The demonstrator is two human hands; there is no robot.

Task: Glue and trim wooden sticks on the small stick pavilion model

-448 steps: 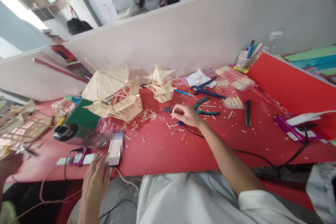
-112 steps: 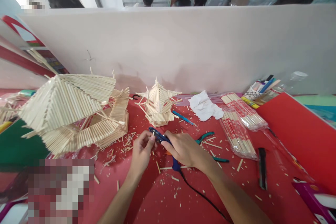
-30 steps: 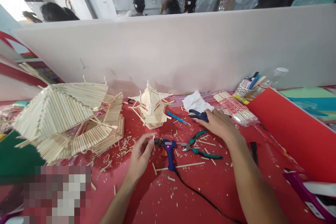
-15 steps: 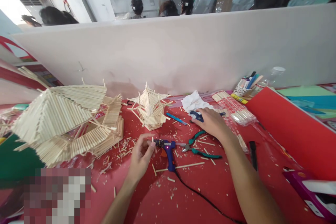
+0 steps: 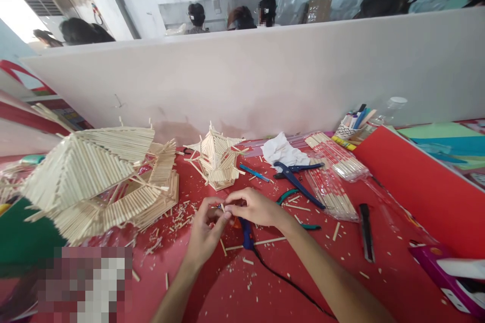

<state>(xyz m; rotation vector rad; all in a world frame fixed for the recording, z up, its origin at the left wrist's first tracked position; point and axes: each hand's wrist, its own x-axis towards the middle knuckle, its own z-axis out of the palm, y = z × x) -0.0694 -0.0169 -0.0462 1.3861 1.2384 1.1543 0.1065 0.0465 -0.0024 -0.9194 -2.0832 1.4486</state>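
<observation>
My left hand [image 5: 206,234] pinches a short wooden stick [image 5: 223,208]. Its fingertips meet those of my right hand [image 5: 255,207], which is closed on the same stick from the other side. Directly beneath the fingers lies a blue glue gun [image 5: 247,236], its front part hidden by my right hand. Green-handled pliers [image 5: 310,227] rest partly behind that hand. Farther right lies a dark blue-handled cutter [image 5: 299,185], touched by neither hand. Beyond my hands stands a small pavilion model made of sticks [image 5: 215,159].
A larger stick-built roof model [image 5: 102,171] fills the left side. Bagged sticks [image 5: 337,156], a white tissue [image 5: 284,149], a black utility knife [image 5: 366,232] and a red board [image 5: 417,181] are on the right. A pale partition [image 5: 242,81] closes off the back; people sit behind it.
My right hand has let go of the blue-handled cutter, leaving it on the table, and come left to the stick. My left hand has stayed nearly in place.
</observation>
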